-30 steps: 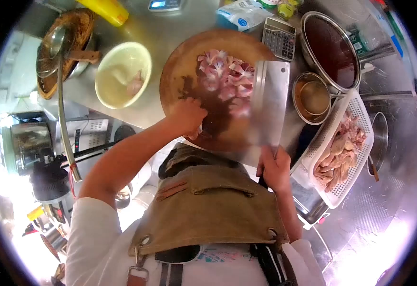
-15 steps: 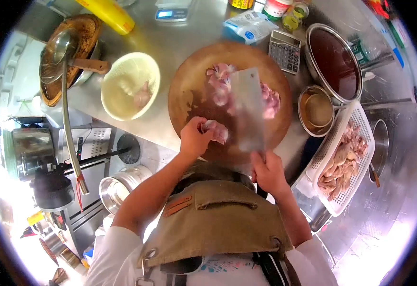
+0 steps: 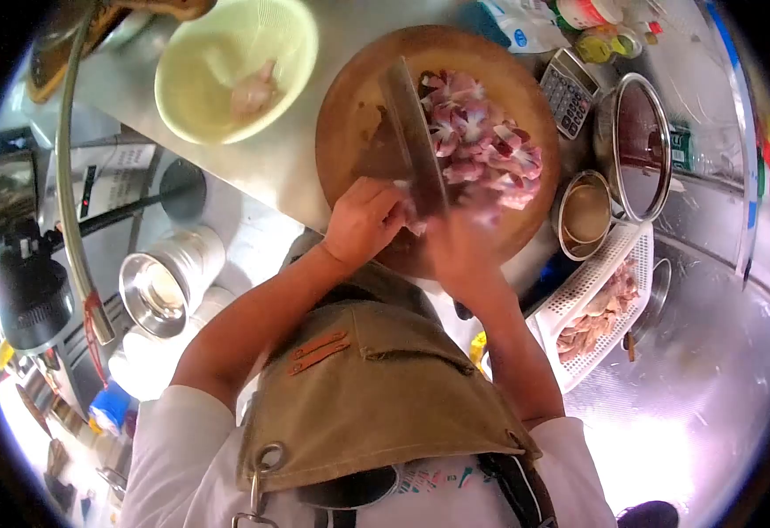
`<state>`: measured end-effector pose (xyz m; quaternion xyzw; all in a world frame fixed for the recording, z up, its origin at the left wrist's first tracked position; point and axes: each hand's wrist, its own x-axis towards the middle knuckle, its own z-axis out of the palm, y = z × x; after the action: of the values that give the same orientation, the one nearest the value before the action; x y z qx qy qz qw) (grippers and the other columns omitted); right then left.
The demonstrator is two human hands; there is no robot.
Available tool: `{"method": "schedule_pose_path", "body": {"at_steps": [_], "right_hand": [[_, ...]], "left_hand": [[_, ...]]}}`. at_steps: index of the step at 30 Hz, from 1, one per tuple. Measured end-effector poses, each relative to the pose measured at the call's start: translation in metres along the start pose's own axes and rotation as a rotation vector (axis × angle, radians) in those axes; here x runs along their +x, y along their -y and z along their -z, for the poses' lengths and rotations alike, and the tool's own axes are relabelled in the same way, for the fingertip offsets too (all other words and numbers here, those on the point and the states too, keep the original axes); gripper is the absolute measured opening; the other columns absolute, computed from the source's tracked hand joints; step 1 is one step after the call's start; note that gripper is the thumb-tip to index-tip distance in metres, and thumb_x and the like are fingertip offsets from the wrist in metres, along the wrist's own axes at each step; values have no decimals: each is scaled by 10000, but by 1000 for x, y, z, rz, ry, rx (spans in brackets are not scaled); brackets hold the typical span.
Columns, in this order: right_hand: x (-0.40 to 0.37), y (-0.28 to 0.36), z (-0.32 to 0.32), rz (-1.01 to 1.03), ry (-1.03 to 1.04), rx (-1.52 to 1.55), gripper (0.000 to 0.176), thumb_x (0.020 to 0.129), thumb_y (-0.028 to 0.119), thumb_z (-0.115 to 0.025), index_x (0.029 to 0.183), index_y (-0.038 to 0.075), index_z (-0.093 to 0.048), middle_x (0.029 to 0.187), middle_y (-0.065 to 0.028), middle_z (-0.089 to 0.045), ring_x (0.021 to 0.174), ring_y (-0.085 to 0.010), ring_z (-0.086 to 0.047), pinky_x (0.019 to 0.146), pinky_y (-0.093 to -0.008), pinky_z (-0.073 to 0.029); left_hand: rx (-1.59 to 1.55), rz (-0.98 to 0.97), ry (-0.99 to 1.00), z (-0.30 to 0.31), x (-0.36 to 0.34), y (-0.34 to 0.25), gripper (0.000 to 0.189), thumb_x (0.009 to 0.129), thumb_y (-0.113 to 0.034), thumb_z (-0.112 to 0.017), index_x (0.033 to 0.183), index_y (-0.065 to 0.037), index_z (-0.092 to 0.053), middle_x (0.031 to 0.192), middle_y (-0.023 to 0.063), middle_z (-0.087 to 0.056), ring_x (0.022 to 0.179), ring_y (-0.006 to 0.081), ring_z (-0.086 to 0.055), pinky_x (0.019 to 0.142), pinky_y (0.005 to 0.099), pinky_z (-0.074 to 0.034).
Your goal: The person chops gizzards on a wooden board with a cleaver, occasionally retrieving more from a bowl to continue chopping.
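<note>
My left hand [image 3: 363,222] holds a piece of raw meat [image 3: 413,216] near the front of the round wooden chopping board [image 3: 350,114]. Blurred by motion, my right hand [image 3: 464,246] grips a cleaver [image 3: 416,136], whose broad blade stands nearly on edge right beside that piece. Fingers and blade partly hide the held meat. To the right of the blade lies a heap of cut raw meat [image 3: 482,132]. A pale green colander [image 3: 292,53] at the upper left has one piece of meat [image 3: 254,91] inside.
Right of the board are a calculator [image 3: 568,92], a small metal bowl [image 3: 585,214], a steel pot of dark red liquid [image 3: 640,132] and a white basket [image 3: 578,370] of meat. A metal pot [image 3: 153,295] stands lower left. A packet [image 3: 521,25] lies behind the board.
The view has shifted, bringing the board higher. The cleaver has swung left to the meat in my left hand, its blade now more upright. My right hand has moved closer to my left.
</note>
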<state>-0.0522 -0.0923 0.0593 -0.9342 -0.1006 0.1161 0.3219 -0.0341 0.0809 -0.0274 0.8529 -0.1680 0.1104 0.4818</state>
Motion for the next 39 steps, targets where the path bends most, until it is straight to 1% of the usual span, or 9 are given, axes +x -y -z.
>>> {"method": "schedule_pose_path", "body": {"at_steps": [15,23,25,27,29,31,35,38,39], "right_hand": [[16,10,7,7,111,-154,281,966,213,-509,828,-31,-496,719,-300,-577,729,-505,-577,637,-549,-437],[23,32,16,-209,190,-65,288,968,230,-506,843,-30,-505,737,-308,-587,745,-509,-587,639,-566,-445],[14,18,6,51,130,-214,208,970,159,-498,874,-25,-518,745,-235,-533,700,-424,-533,602,-495,-410],[16,14,1,81,124,-227,192,969,152,-497,906,-28,-516,739,-237,-535,703,-427,-537,603,-499,-416],[29,21,-3,-126,178,-107,250,964,210,-502,939,-39,-497,717,-314,-593,753,-516,-597,642,-578,-464],[25,16,-3,-76,213,-172,246,965,206,-498,964,-39,-488,726,-320,-597,747,-521,-598,631,-577,-470],[18,12,-11,-73,135,-172,240,969,204,-488,972,-37,-483,743,-327,-606,730,-513,-609,613,-579,-479],[46,23,-21,-315,266,-145,243,972,209,-484,975,-34,-481,738,-319,-610,744,-500,-622,622,-579,-484],[44,26,-19,-310,260,-189,245,974,210,-482,966,-35,-483,731,-317,-608,739,-495,-623,619,-572,-486]], "left_hand": [[-64,22,-94,-6,-4,11,218,677,-32,-708,875,-73,-626,854,87,-619,794,298,-591,693,386,-510],[-63,16,-70,-6,-3,12,214,669,-23,-703,862,-82,-632,846,72,-617,792,283,-590,688,375,-512],[-73,13,-79,-4,0,10,211,667,-30,-708,854,-83,-629,843,73,-616,790,283,-590,685,375,-511],[-65,11,-75,-4,1,10,203,667,-39,-711,846,-83,-626,842,72,-616,789,283,-590,683,376,-510],[-47,17,-55,-5,-2,10,192,671,-51,-714,837,-84,-623,842,72,-617,791,283,-591,681,378,-509],[-60,14,-23,-4,-3,11,189,673,-65,-718,834,-86,-622,834,67,-616,790,282,-590,683,379,-509],[-90,21,15,-1,0,10,187,680,-83,-718,842,-74,-625,847,78,-605,799,290,-587,697,378,-512],[-63,-50,-23,-8,-8,14,208,686,-95,-722,870,-66,-630,900,90,-609,832,291,-592,721,375,-513],[-49,-111,40,-8,-14,14,209,693,-101,-719,880,-65,-631,921,91,-610,845,289,-594,730,378,-513]]}}
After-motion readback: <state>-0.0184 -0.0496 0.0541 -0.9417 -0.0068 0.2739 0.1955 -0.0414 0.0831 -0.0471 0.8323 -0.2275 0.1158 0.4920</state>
